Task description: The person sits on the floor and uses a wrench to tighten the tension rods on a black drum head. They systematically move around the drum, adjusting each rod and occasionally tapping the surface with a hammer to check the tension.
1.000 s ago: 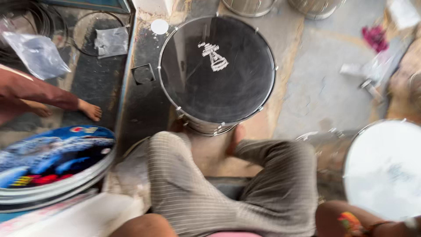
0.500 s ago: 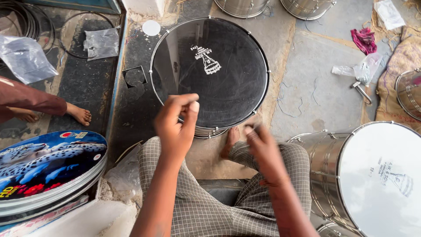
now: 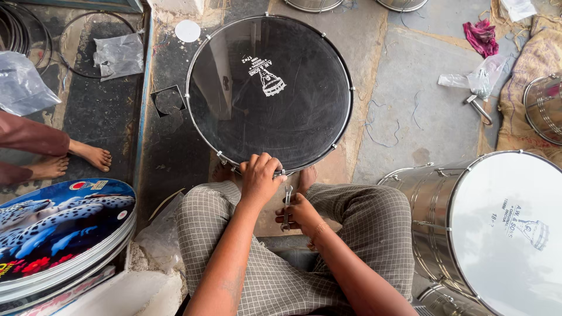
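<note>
Head view: left hand (image 3: 259, 178) is closed on the near rim of the black drum (image 3: 269, 88), which stands on the floor before the knees. Right hand (image 3: 300, 210) grips a spanner (image 3: 286, 206) just below that rim. White drum (image 3: 509, 228) stands at right.

My left hand (image 3: 259, 177) covers the near rim of the black drum (image 3: 270, 93), so what it pinches there is hidden. Just below the drum, my right hand (image 3: 300, 212) hides part of the wrench (image 3: 286, 206). Right of the drum, the white-headed drum (image 3: 508, 228) is cut off by the edge.
</note>
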